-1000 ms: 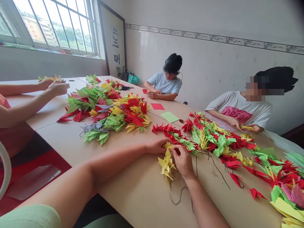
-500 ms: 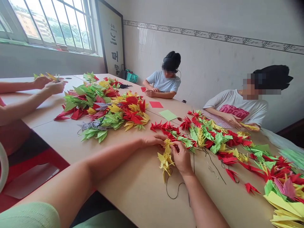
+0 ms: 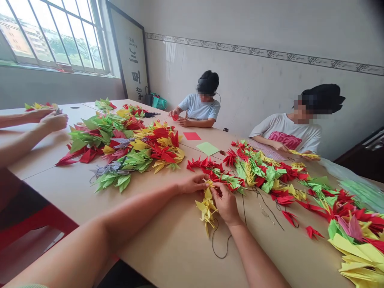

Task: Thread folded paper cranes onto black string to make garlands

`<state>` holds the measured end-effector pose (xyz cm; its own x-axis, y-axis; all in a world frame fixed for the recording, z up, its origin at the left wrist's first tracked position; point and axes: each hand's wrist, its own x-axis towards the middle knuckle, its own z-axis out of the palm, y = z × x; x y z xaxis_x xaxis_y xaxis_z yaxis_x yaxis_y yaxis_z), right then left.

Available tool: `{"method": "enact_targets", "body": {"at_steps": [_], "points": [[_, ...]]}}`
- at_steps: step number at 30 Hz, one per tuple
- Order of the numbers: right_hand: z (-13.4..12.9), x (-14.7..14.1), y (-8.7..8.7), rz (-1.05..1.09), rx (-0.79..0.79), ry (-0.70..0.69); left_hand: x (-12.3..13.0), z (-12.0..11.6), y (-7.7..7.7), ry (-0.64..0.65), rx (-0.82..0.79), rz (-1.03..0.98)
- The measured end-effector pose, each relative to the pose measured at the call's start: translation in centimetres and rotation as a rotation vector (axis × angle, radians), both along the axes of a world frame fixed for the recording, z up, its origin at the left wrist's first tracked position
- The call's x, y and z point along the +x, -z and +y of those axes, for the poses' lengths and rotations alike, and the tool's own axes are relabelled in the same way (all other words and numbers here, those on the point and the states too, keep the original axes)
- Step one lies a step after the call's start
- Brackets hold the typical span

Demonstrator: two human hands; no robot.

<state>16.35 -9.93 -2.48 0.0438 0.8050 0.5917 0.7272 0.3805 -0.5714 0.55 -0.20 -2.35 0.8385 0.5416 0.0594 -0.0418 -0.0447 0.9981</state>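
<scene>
Over the tabletop, my left hand (image 3: 193,184) pinches the upper end of a string of yellow folded-paper cranes (image 3: 207,208). My right hand (image 3: 227,203) grips the same yellow cranes from the other side, thumb and fingers close together. The lower cranes hang between my hands toward the table, and a dark cord (image 3: 220,257) loops from them onto the surface. Just beyond my hands lies a string of red and green paper cranes (image 3: 214,168). What exactly sits between my fingertips is too small to tell.
A big heap of coloured paper cranes (image 3: 120,140) covers the table's left middle; more strings (image 3: 270,176) run along the right. Red (image 3: 192,136) and green paper squares (image 3: 207,149) lie ahead. Two people sit opposite, and another person's hands (image 3: 54,120) work at left.
The view has shifted slightly. My hands stay at the string of yellow cranes with little change. The person opposite has lifted the red paper a little, and the hands at left have lowered.
</scene>
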Motion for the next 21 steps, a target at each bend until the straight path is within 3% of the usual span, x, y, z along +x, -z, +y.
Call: {"method": "enact_targets", "body": {"at_steps": [12, 14, 16, 17, 18, 21], "points": [[0.6, -0.8, -0.1, 0.192, -0.064, 0.078, 0.5, -0.3, 0.1, 0.035, -0.026, -0.042], [0.4, -1.0, -1.0, 0.212, -0.051, 0.107, 0.6, -0.4, 0.0, 0.032, -0.037, -0.045], [-0.6, -1.8, -3.1, 0.247, -0.044, 0.102, 0.6, -0.4, -0.2, 0.019, -0.051, -0.051], [-1.4, -2.3, -4.6, 0.278, -0.051, 0.066, 0.6, -0.4, -0.3, 0.007, -0.058, -0.054], [-2.6, -2.9, -6.3, 0.397, -0.12, -0.064, 0.5, -0.4, -0.4, -0.005, -0.066, -0.057], [-7.5, -4.7, -12.1, 0.56, -0.352, -0.605, 0.5, -0.4, -0.6, -0.03, -0.106, -0.05]]}}
